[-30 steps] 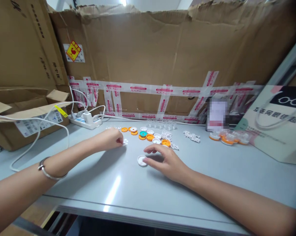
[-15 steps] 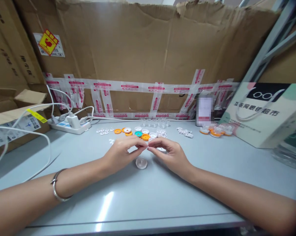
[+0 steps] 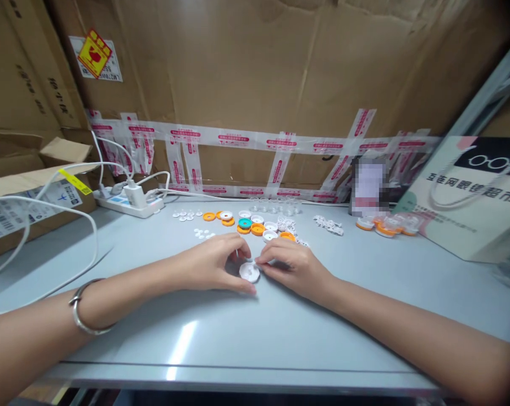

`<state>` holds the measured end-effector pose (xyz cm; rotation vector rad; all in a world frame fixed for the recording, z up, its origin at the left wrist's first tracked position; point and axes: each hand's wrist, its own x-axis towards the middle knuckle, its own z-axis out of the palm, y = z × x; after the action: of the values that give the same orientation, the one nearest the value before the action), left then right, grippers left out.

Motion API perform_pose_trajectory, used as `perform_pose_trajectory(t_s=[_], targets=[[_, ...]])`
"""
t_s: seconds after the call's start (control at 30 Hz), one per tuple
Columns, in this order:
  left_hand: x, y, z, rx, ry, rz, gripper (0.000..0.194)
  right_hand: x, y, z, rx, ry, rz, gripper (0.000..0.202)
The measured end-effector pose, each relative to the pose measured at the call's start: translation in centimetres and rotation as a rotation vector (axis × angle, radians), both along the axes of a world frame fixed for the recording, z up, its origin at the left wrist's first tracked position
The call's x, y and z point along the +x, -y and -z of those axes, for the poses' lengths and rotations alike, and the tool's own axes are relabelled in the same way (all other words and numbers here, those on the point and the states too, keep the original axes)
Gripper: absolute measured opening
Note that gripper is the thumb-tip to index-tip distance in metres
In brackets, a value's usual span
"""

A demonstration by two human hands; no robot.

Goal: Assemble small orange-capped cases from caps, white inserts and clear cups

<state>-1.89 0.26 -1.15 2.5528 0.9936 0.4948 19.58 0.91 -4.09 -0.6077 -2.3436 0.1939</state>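
Observation:
A round white plastic piece with a scalloped rim [image 3: 249, 272] lies on the table between my hands. Around its left side curves my left hand [image 3: 221, 264], thumb below it and fingers above, held apart; I cannot tell whether they touch it. My right hand [image 3: 295, 265] is closed in a pinch at the piece's upper right edge. Whatever sits between those fingertips is too small to name. Just beyond the hands are orange caps [image 3: 258, 229], white caps [image 3: 269, 227] and a teal cap [image 3: 245, 223].
Small white discs [image 3: 188, 215] lie at back left, clear cups [image 3: 276, 206] at the back. White small parts [image 3: 329, 224] and orange-based clear pieces [image 3: 386, 226] are to the right. A power strip [image 3: 130, 207], cables, cartons [image 3: 255, 67], a phone [image 3: 368, 186] and a paper bag [image 3: 462, 225] surround the table.
My fingertips, pinched together above the round piece before, have parted. The left hand has opened around the piece, and the right has come down to its edge. The camera view has shifted.

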Motion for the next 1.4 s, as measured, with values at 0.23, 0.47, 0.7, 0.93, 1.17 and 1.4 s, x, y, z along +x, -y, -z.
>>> perform_pose_trajectory(t_s=[0.23, 0.47, 0.7, 0.93, 1.17, 1.4], targets=[[0.6, 0.1, 0.3, -0.058, 0.022, 0.003, 0.026, 0.0, 0.2, -0.1, 0.098, 0.116, -0.052, 0.012], [0.6, -0.1, 0.3, -0.149, 0.047, -0.008, 0.028, 0.3, 0.3, -0.2, 0.186, 0.188, -0.055, 0.015], [0.5, -0.3, 0.3, -0.231, 0.058, -0.007, 0.032, 0.3, 0.3, -0.2, 0.223, 0.2, -0.067, 0.017], [0.4, -0.3, 0.4, -0.263, 0.073, -0.01, 0.033, 0.5, 0.4, -0.2, 0.163, 0.182, -0.076, 0.019], [0.4, -0.5, 0.5, -0.257, 0.075, -0.002, 0.033, 0.7, 0.4, -0.9, 0.038, 0.12, -0.109, 0.027], [0.3, -0.6, 0.9, -0.327, 0.113, -0.023, 0.033, 1.3, 0.4, -0.8, -0.006, 0.174, -0.085, 0.036]])
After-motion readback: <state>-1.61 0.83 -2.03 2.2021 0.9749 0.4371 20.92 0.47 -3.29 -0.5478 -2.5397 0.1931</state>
